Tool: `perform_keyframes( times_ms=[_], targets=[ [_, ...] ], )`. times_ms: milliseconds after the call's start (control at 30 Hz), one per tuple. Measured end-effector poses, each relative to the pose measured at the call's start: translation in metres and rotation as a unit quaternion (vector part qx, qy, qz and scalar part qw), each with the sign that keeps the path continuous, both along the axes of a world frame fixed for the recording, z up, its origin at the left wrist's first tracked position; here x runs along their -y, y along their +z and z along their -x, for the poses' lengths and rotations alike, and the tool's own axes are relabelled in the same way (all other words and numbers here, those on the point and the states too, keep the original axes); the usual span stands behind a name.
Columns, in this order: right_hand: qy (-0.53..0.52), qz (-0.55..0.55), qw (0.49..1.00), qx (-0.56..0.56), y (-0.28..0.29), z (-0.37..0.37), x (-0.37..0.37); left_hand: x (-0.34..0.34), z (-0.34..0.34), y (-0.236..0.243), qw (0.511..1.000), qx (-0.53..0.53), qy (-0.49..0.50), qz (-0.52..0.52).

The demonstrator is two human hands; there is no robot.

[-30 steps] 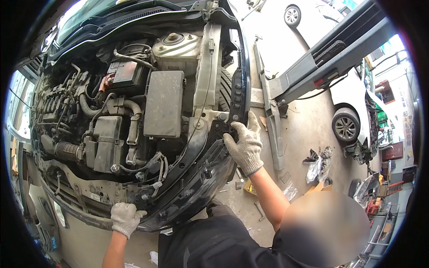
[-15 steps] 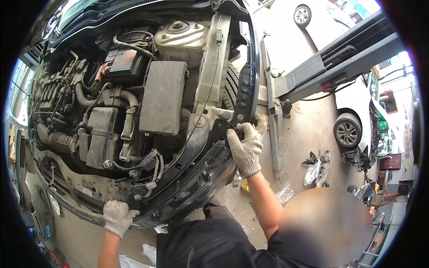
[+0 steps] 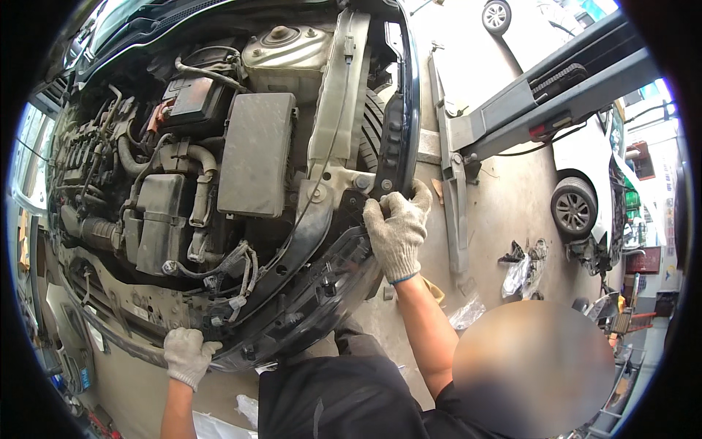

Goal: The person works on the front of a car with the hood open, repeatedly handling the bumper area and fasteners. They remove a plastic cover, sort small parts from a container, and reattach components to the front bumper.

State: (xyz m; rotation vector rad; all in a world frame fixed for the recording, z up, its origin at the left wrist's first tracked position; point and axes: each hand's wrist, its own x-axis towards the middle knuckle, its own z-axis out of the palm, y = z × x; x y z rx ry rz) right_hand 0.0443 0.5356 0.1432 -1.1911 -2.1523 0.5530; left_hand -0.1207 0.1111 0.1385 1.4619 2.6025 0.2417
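Observation:
Below me is an open engine bay [image 3: 252, 154] with a fuse box cover, battery and hoses. My gloved left hand [image 3: 189, 353] is closed over the front edge [image 3: 139, 347] of the car, beside a dark curved housing [image 3: 307, 300] at the front corner. My gloved right hand [image 3: 396, 230] grips that corner where the housing meets the fender edge [image 3: 398, 139], just below a bolt, fingertips curled around the outer side. What lies under its fingers is partly hidden.
A grey lift post and arm [image 3: 526, 124] stand to the right, beside a white car [image 3: 585, 183] with its front dismantled. Loose parts and plastic bags [image 3: 519, 271] lie on the floor [image 3: 490, 205]. My dark-clothed body fills the bottom, next to a blurred patch.
The view has shifted slightly. My right hand has moved a little outward at the corner and its fingers have changed their hold. My left hand stays on the front edge.

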Motion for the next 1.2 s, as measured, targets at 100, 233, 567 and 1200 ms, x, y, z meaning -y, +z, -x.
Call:
perform_keyframes(
  times_ms=[100, 233, 567, 1200],
  targets=[
    [0.001, 0.008, 1.000, 0.012, 0.003, -0.001, 0.000, -0.002, -0.002, 0.002, 1.000, 0.005, 0.006, 0.001],
    [-0.010, 0.012, 1.000, 0.026, 0.005, -0.002, 0.002, -0.002, -0.003, 0.000, 1.000, -0.003, 0.002, 0.005],
    [0.141, -0.059, 0.979, -0.136, 0.031, -0.052, -0.058, 0.003, 0.005, 0.002, 0.997, -0.015, -0.026, 0.070],
    [0.419, -0.048, 0.857, 0.297, 0.057, -0.004, -0.062, -0.016, -0.007, 0.019, 0.981, 0.007, 0.094, 0.168]
  ],
)
